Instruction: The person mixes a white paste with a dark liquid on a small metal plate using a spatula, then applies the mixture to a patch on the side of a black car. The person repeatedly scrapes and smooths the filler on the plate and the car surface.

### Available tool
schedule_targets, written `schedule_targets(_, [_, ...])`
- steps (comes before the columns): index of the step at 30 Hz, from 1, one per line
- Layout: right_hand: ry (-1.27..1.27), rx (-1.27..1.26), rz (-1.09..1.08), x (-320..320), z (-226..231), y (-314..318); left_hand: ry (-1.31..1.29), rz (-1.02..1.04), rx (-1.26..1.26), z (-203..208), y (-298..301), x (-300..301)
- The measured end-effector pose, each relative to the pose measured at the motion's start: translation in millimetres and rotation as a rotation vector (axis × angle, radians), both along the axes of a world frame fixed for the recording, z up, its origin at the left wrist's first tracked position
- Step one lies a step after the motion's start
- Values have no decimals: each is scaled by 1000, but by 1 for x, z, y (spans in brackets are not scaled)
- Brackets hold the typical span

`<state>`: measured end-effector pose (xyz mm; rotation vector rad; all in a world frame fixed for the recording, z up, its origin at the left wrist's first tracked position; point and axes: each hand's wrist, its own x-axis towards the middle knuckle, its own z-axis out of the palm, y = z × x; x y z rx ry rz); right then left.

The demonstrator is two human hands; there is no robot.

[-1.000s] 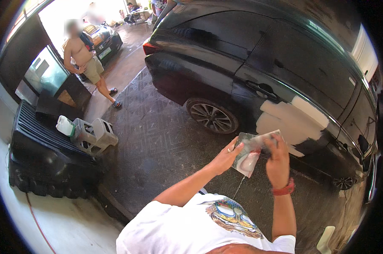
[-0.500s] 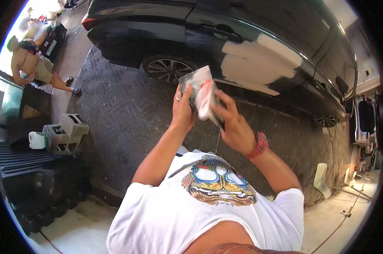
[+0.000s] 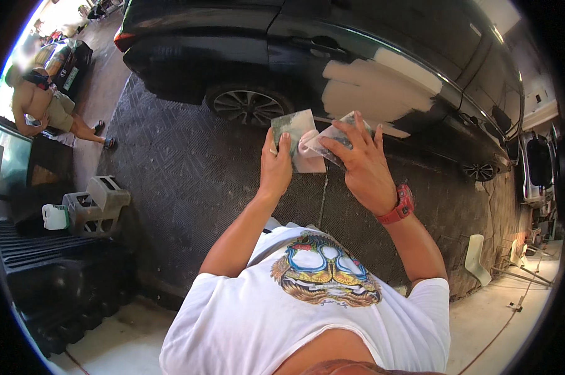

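My left hand (image 3: 275,167) grips a thin square plate (image 3: 298,121), greyish and smeared, by its left edge, thumb on top. A lump of pale pink paste (image 3: 306,144) sits at the plate's right side. In my right hand (image 3: 368,178) is a second flat spreader plate (image 3: 330,132), tilted, its lower left corner against the paste. My right fingers lie spread over its face. Beyond both hands stands a black car (image 3: 201,59) with a wide beige patch (image 3: 376,92) on its door.
A grey plastic step stool (image 3: 98,206) and a white jug (image 3: 55,216) are at left, above a black ribbed plastic piece (image 3: 57,269). Far left, a person (image 3: 35,106) stands near another dark car (image 3: 76,72). A pale chair (image 3: 476,261) is at right.
My right hand has turned and moved up and right, so its plate now shows its face. The left plate has become flatter to view, with the paste at its right side.
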<state>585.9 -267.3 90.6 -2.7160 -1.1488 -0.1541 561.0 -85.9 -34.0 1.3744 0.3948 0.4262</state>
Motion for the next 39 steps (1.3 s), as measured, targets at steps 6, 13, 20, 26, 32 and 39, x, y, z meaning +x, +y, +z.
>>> schedule_targets(6, [201,216,37,-4,8,3,-230,-82,-489,1,4,7])
schedule_targets(13, [78,-90,-115,10,-63,-32,-104,-72,-611,12,-3,9])
schedule_targets(20, [-125,146,13,-1,-27,5,-92,-289,-137,26,1,-7])
schedule_targets(26, [10,-125,156,-24,-28,-11,-147,81,-389,0,14,1])
schedule_targets(32, [241,428,252,-34,-3,-6,-22,-147,-752,41,9,4])
schedule_targets(39, [264,316,-171,18,-48,-32,89,-299,-760,34,-3,0])
